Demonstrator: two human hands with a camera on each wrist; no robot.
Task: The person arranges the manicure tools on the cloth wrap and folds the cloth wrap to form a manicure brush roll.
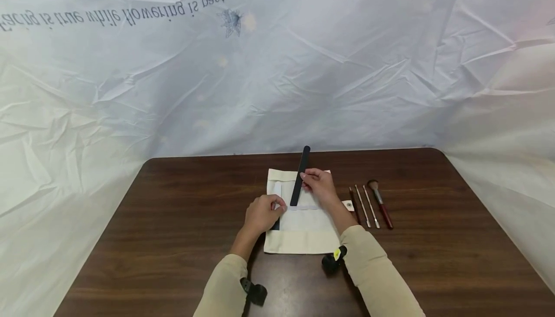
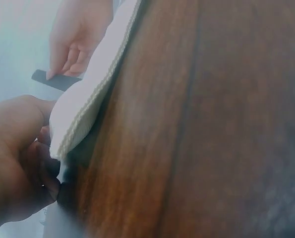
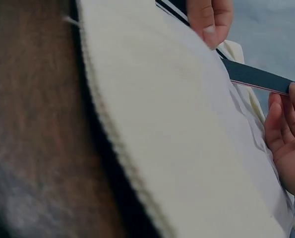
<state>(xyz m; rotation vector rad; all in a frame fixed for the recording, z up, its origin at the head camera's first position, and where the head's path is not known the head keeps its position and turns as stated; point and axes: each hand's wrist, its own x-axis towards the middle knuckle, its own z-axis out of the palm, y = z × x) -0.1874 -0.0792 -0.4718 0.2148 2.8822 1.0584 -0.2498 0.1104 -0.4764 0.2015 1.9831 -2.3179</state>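
A black file [image 1: 304, 159] is held at mid-length by the right hand [image 1: 320, 186], the nearer of the two, its grip pinched narrow. The file's long axis is set from 1 o'clock to 7 o'clock; its lower end lies at 7 o'clock from that grip, at the mouth of the white pocket [image 1: 305, 220]. Entry of the tip cannot be confirmed. The pocket's lip is pinched by the left hand [image 1: 259, 213], at 9 o'clock from the tip. The cream pouch [image 1: 299, 243] is spread on the bench [image 1: 195, 211]. At 3 o'clock, a dark stick [image 1: 357, 216], two metal sticks [image 1: 362, 206] and a brush [image 1: 382, 206] are noted.
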